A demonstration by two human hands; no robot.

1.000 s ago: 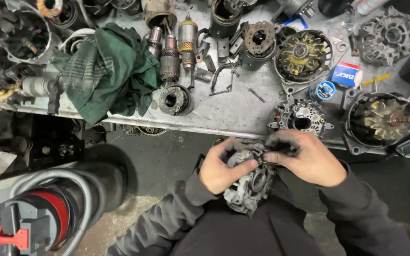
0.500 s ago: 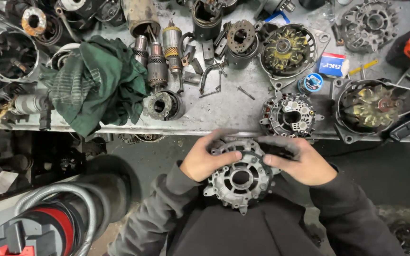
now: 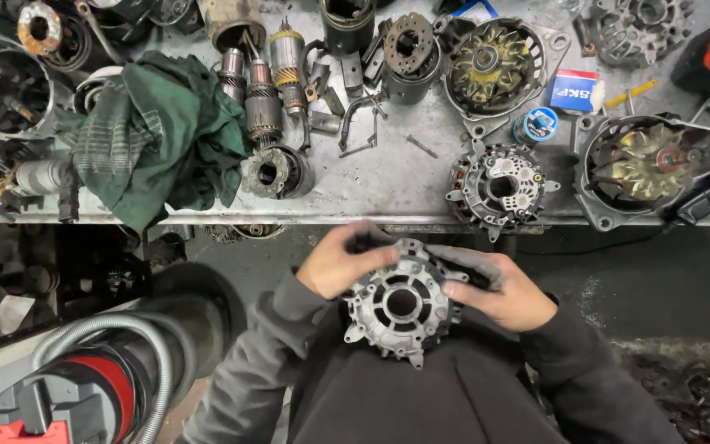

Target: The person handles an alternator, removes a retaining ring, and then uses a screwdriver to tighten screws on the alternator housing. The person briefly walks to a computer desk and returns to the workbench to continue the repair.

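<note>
Alternator housing, a round grey metal casting with a centre hole, held in both hands over the person's lap, just below the counter edge.

From left to right: a hose curls at lower left, and a crumpled green rag hangs over the counter's front edge beside a small armature. The left hand is curled closed over the housing's upper left rim, fingers on top. The right hand is closed on the upper right rim, thumb pressed to the face. Above them on the counter lie a finned grey end plate, a rotor case with yellowed blades, a small blue and white box, and another open case at far right.
</note>
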